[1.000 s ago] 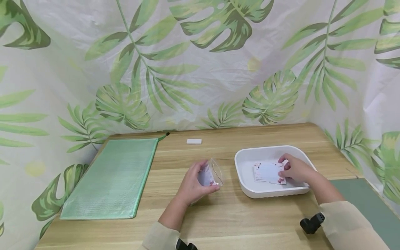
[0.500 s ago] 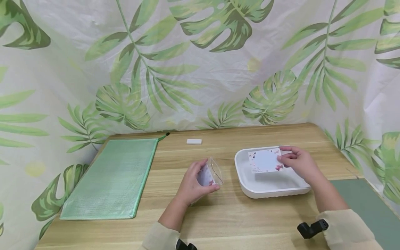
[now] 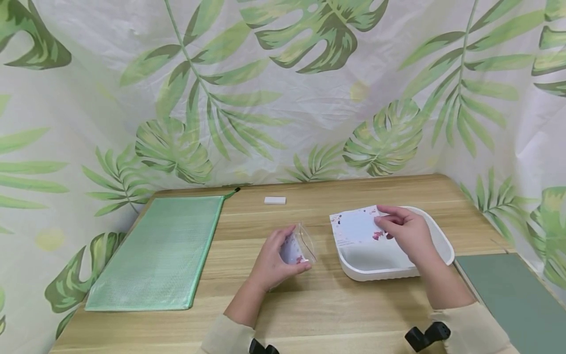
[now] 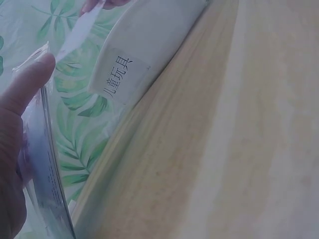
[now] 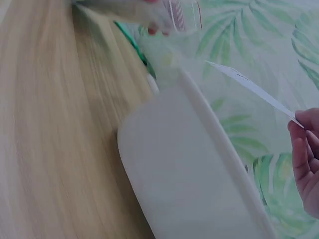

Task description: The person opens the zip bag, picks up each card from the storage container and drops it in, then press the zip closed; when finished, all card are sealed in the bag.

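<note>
My left hand [image 3: 276,260] grips a clear zip bag [image 3: 306,244] with printed cards [image 4: 42,154] inside, its mouth facing right. Between thumb and fingers, my right hand [image 3: 407,231] pinches a white card [image 3: 357,227] with small pinkish-red prints along its edges. That card is raised over the left part of a white plastic tray [image 3: 376,276], apart from the bag. In the right wrist view the card [image 5: 254,88] appears nearly edge-on above the tray's rim. A label with dark characters [image 4: 118,72] is on the tray's outer wall in the left wrist view.
A green mesh zip pouch [image 3: 156,255] lies flat on the left of the wooden table [image 3: 309,314]. Toward the back is a small white block [image 3: 275,200]. A grey-green flat panel [image 3: 508,290] lies at the right edge.
My right hand has lifted the card out of the tray and carried it leftward toward the bag. The left hand has stayed in place with the bag.
</note>
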`<state>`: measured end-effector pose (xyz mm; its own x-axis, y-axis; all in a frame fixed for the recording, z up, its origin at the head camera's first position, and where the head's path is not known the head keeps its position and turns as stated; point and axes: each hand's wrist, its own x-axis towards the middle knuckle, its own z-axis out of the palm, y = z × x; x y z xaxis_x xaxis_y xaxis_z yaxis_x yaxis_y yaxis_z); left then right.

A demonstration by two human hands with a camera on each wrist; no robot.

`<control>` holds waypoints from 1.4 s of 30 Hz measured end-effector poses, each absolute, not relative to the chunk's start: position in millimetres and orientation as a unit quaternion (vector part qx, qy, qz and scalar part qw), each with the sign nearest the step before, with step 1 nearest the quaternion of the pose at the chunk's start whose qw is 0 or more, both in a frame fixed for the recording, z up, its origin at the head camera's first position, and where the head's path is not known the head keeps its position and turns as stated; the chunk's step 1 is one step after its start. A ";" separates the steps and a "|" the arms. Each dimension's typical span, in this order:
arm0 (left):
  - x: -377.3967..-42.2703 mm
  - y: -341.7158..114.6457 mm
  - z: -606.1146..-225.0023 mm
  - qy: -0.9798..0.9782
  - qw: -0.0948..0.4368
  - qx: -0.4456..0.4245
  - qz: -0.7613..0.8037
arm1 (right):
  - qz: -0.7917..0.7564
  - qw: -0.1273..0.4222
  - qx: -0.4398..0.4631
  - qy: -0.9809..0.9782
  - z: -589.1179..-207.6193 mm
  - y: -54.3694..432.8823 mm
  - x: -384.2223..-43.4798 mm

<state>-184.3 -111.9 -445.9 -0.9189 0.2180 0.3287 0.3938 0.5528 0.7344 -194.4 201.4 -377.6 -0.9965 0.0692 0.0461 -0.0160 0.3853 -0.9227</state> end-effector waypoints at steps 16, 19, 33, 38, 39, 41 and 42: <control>-184.3 -109.7 -444.0 -0.885 0.103 -0.189 -0.414 | 0.603 0.030 -0.028 -0.796 -386.3 146.2 -183.8; -185.2 -108.9 -444.1 -0.884 0.107 -0.182 -0.417 | 0.597 0.031 -0.022 -0.802 -385.6 146.0 -183.3; -185.8 -109.6 -444.2 -0.884 0.113 -0.207 -0.403 | 0.546 0.019 0.025 -0.837 -376.8 121.1 -188.7; -185.9 -110.1 -444.4 -0.885 0.113 -0.211 -0.400 | 0.537 0.003 0.054 -0.842 -379.4 111.2 -192.3; -186.0 -110.2 -444.6 -0.884 0.112 -0.212 -0.400 | 0.540 -0.004 0.063 -0.839 -380.9 110.2 -193.4; -186.1 -110.4 -445.1 -0.884 0.114 -0.215 -0.400 | 0.551 -0.021 0.084 -0.830 -383.5 109.2 -194.6; -186.2 -110.5 -445.4 -0.883 0.115 -0.216 -0.400 | 0.556 -0.031 0.095 -0.825 -384.9 109.3 -195.3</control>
